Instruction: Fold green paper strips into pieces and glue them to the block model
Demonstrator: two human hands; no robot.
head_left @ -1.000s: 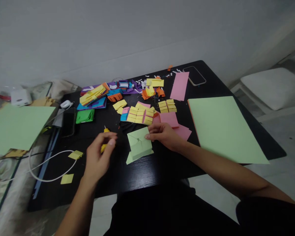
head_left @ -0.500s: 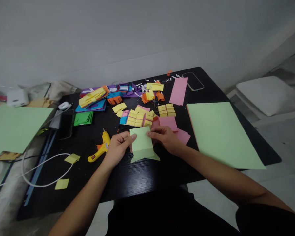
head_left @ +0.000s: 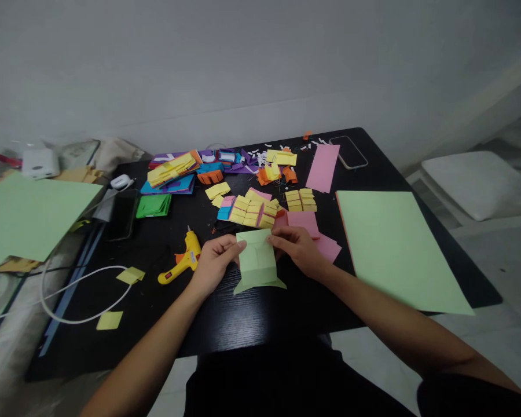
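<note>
A folded light-green paper piece (head_left: pixel 257 262) lies on the black table (head_left: pixel 260 313) near its front edge. My left hand (head_left: pixel 215 263) pinches the paper's upper left edge, fingers closed on it. My right hand (head_left: pixel 299 246) presses and grips the upper right edge. A yellow glue gun (head_left: pixel 183 262) lies on the table just left of my left hand, with nothing holding it.
Large green sheets lie at the right (head_left: pixel 395 243) and far left (head_left: pixel 26 214). Folded yellow, pink, purple and orange paper pieces (head_left: pixel 252 208) crowd the table's middle and back. Pink sheets (head_left: pixel 322 168), a phone (head_left: pixel 349 152), a white cable (head_left: pixel 87 295) and yellow scraps (head_left: pixel 109 320) are around.
My left hand let go of the glue gun, which now lies on the table, and moved right to grip the green paper. The paper was folded flatter.
</note>
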